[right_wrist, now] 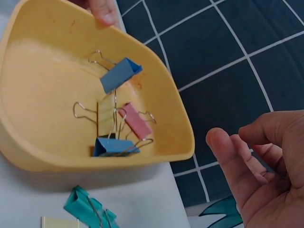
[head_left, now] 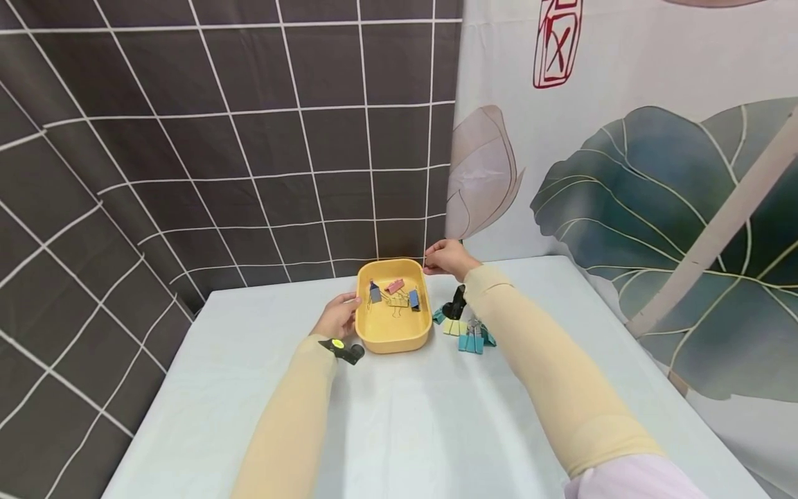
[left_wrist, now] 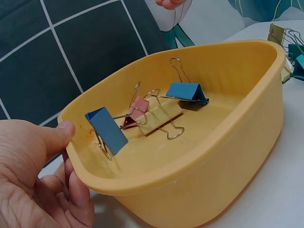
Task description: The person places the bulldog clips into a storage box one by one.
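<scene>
My left hand [head_left: 337, 316] grips the near-left rim of a yellow plastic tub [head_left: 393, 339]; in the left wrist view the thumb lies on the rim, with fingers bent against the outer wall. Several binder clips lie inside: a blue clip [left_wrist: 109, 130] by the thumb, a pink clip [left_wrist: 136, 110], a yellow clip [left_wrist: 160, 116] and another blue clip [left_wrist: 186, 91]. Beyond the tub's far right corner, my right hand [head_left: 450, 258] hovers with loosely bent fingers. Nothing shows between its thumb and fingertips [right_wrist: 219, 138] in the right wrist view.
Right of the tub, beneath the right forearm, teal binder clips [head_left: 470, 344] and a pale yellow clip [head_left: 454, 327] form a small pile. A white cloth covers the table [head_left: 249, 374]. Behind stand a dark grid-patterned curtain [head_left: 274, 152] and a lotus-print curtain [head_left: 499, 62].
</scene>
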{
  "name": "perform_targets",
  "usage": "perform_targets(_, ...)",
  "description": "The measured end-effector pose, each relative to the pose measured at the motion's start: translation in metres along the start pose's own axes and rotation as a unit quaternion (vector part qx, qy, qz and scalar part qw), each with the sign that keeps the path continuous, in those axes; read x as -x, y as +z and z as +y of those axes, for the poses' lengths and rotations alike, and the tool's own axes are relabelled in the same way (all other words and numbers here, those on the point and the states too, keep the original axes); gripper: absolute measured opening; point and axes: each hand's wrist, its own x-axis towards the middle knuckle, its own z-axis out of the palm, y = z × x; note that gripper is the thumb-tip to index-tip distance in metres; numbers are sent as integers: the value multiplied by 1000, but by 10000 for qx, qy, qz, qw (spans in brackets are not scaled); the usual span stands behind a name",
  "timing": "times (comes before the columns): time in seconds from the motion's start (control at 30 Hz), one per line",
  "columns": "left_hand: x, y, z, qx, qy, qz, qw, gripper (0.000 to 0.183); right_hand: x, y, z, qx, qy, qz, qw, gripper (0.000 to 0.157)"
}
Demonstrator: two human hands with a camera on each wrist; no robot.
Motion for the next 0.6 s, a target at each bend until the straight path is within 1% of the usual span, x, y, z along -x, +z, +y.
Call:
perform_targets(0.13,-1,0,0,38,12,10,10000,41,-1,-8,5,-73,68,50,9999,27)
perform_targets(0.37,0,0,0,125,-40,82,9999,38,-1,-23,12,107,202,88,9997,30)
perform_targets(0.6,0,0,2,116,-28,15,9999,39,-1,-37,19,243,355,38,9991,32)
